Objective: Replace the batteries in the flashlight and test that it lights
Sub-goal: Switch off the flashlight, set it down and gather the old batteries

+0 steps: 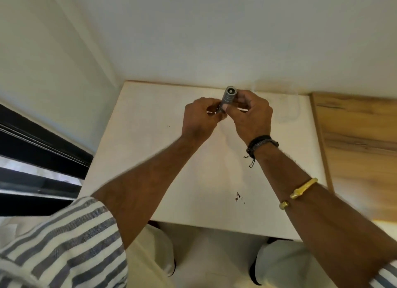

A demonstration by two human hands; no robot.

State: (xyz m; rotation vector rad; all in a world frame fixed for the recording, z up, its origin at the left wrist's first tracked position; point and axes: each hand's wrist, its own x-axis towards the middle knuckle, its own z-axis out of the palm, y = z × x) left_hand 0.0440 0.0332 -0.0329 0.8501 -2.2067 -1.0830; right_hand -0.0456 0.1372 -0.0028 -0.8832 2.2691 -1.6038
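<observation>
Gripping the flashlight (pixel 229 97), both hands hide its lower body; blurred.

Both arms reach forward, forearms bare, striped sleeves pushed up past the elbows. The left hand (pixel 199 118) sits curled, fingers pinched in toward the middle. The right hand (pixel 252 113) is just beside it, fingers and thumb closed round a grip, thumb tip nearly touching the left fingers. Dark cords circle the right wrist, and a gold bangle sits further up that forearm.
</observation>
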